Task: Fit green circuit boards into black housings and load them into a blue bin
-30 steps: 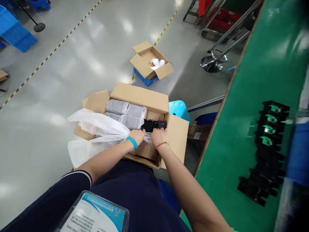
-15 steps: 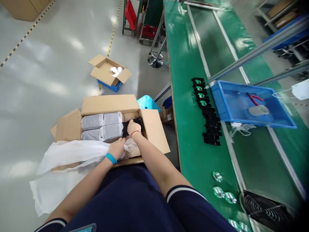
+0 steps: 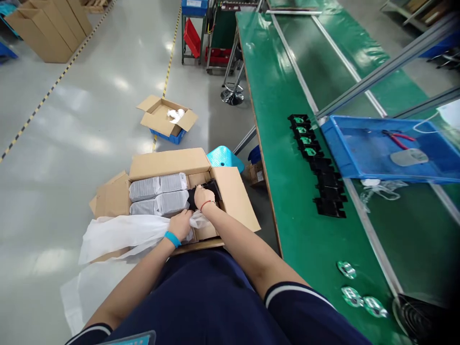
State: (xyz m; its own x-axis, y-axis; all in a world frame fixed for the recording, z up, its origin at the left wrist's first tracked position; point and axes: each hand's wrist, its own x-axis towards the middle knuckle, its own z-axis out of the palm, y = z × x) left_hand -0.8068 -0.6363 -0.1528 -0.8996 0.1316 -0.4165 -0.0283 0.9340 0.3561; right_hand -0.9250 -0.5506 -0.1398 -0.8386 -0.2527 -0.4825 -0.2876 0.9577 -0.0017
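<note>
Right hand (image 3: 204,197) keeps a closed grip on a black part (image 3: 214,187) near the carton (image 3: 235,199) edge; left hand (image 3: 180,224) bunches white film (image 3: 125,235), bare cardboard (image 3: 206,232) alongside

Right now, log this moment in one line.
right hand: on black part | left hand: at white wrap | box: open, wrapped bundles inside

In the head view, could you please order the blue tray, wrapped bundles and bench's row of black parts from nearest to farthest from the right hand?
1. Wrapped bundles: in the carton, left of the right hand.
2. Row of black parts: on the bench, at right.
3. Blue tray: farther right, past that row.
</note>
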